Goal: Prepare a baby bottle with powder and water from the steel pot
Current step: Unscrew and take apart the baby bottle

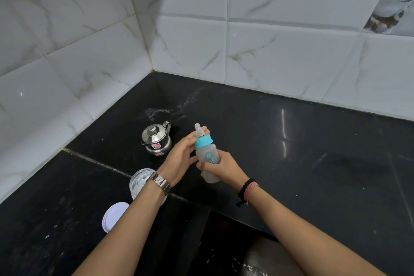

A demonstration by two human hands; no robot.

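The baby bottle (207, 156) is held up off the black counter (291, 152), tilted a little, with its blue collar (203, 140) and clear teat (198, 130) seated on top. The right hand (220, 167) wraps its fingers round the lower body of the bottle; the left hand (181, 157) reaches up to the collar with fingers curved about it, though whether they grip or only touch cannot be told. The bottle looks cloudy, but how full it is cannot be read. The steel pot (156, 139) stands with its lid on, just to the left of the hands, and the powder jar (142, 180) sits open under the left wrist with its white lid (115, 216) lying apart nearer the counter's front. Judging from the cap in place, the task is either at its start, with the collar to come off, or near its end, with the collar being tightened. Room is generous to the right and toward the tiled wall (280, 56); to the left the pot and open jar stand close, and a step in the counter edge lies just under the forearms.
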